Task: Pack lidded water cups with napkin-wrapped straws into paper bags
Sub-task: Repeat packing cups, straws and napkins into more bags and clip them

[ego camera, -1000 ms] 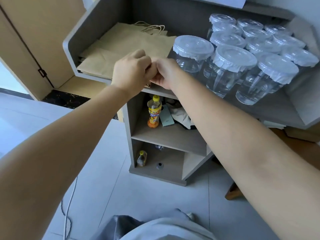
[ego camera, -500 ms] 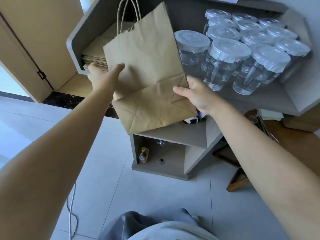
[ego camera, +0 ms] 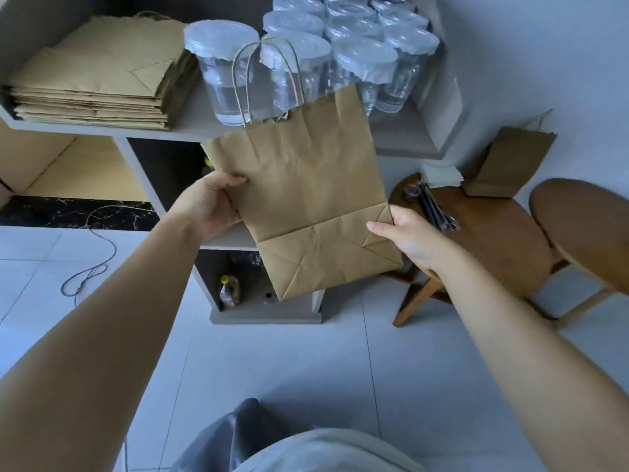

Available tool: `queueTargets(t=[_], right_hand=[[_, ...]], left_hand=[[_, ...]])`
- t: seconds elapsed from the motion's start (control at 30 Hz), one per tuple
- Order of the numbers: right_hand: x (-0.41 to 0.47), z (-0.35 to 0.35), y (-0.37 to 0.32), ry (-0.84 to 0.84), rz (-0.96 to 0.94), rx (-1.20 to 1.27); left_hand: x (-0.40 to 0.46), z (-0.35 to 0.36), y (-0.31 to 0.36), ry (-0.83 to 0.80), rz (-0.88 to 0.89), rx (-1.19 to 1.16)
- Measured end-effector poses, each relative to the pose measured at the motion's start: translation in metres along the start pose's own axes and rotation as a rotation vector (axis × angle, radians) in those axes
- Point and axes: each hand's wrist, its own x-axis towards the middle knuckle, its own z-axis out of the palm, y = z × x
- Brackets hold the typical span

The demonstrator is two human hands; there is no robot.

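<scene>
A flat, folded brown paper bag point(ego camera: 306, 185) with twine handles hangs in the air in front of the shelf unit. My left hand point(ego camera: 209, 207) grips its left edge, thumb on the front face. My right hand point(ego camera: 406, 238) pinches its lower right corner at the folded base. Behind the bag, several clear lidded water cups point(ego camera: 221, 66) stand on the grey shelf top point(ego camera: 190, 122). A stack of folded paper bags point(ego camera: 98, 80) lies at the left of that shelf. Dark straws point(ego camera: 434, 207) and white napkins point(ego camera: 442, 175) lie on a brown wooden stool point(ego camera: 490, 229).
An opened paper bag point(ego camera: 510, 161) stands at the back of the stool against the wall. A second round stool point(ego camera: 589, 229) sits at the right. Lower shelf compartments hold a small bottle point(ego camera: 228, 290). A thin cable point(ego camera: 92, 264) loops on the tiled floor at left.
Both hands lifted one bag off the stack and carried it down and right, away from the shelf. The view swung right, bringing the stools into sight.
</scene>
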Motion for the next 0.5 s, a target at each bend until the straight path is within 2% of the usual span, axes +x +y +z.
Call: queueTargets(t=[0.07,0.17,0.23,0.3,0.4,0.5], right_hand=[[-0.013,-0.022,0.016,0.189,0.046,-0.104],[-0.036,-0.044,0.023,0.565,0.056,-0.304],[-0.053,-0.057,0.021,0.694,-0.022,-0.245],[-0.066,-0.065,0.013,0.64,-0.035,-0.061],[-0.087,-0.085,0.003,0.54,0.084,0.324],[-0.102,-0.112,0.004,0.555,0.183,0.472]], left_hand=[[-0.003,0.039,-0.018,-0.03,-0.015,0.006],[-0.005,0.096,-0.045,-0.04,-0.01,0.071],[-0.006,0.132,-0.068,-0.077,0.0,0.115],[-0.006,0.161,-0.09,-0.117,-0.005,0.158],[-0.011,0.205,-0.121,-0.215,-0.041,0.24],[-0.017,0.241,-0.14,-0.319,-0.067,0.298]])
